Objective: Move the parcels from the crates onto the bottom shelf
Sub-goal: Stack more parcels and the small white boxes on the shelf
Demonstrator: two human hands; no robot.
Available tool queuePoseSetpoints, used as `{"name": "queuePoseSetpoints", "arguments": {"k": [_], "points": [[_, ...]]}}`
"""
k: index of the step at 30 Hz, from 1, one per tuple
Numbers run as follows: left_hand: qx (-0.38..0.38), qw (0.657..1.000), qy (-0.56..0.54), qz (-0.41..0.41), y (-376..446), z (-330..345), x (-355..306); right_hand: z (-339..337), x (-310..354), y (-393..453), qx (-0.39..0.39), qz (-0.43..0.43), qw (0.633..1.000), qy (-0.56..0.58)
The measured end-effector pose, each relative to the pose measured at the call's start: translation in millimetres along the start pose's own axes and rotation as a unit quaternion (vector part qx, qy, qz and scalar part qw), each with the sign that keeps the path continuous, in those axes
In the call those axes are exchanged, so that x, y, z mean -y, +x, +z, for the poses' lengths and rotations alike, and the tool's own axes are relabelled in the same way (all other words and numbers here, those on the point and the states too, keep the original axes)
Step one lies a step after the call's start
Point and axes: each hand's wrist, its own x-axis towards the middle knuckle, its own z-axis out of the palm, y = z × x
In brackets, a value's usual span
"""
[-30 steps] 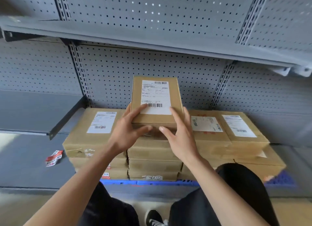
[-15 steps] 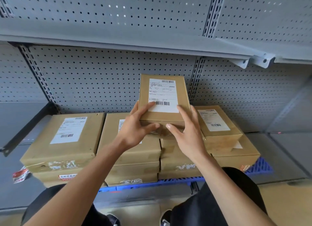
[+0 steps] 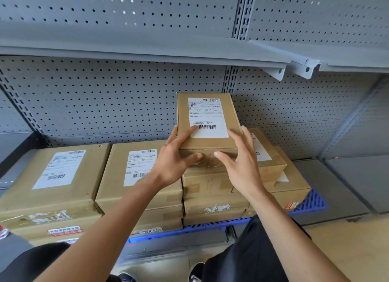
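Note:
A brown cardboard parcel (image 3: 208, 121) with a white shipping label is held at its near edge between my left hand (image 3: 176, 157) and my right hand (image 3: 242, 161). It sits just above the right-hand stack of parcels (image 3: 214, 195). More labelled parcels lie to the left: one stack in the middle (image 3: 136, 176) and one at far left (image 3: 54, 176). All the stacks rest on a blue crate (image 3: 309, 203) that stands on the grey bottom shelf (image 3: 328, 187).
A grey shelf board (image 3: 147, 50) with white brackets hangs overhead, against a perforated back panel (image 3: 105, 100). Bare grey shelf lies to the right of the crate. A red and white scrap (image 3: 3, 232) lies at the left edge. My dark trousers and shoes are below.
The view has shifted right, so the stacks sit further left in frame. The held parcel has moved rightwards, now over the right stack, with both hands keeping their grip.

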Motion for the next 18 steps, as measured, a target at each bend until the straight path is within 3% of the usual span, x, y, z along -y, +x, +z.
{"name": "queuePoseSetpoints", "arguments": {"k": [18], "points": [[0.041,0.998,-0.036,0.021,45,88,-22,-45,-69,19,-0.077,0.021,0.993,-0.089]]}}
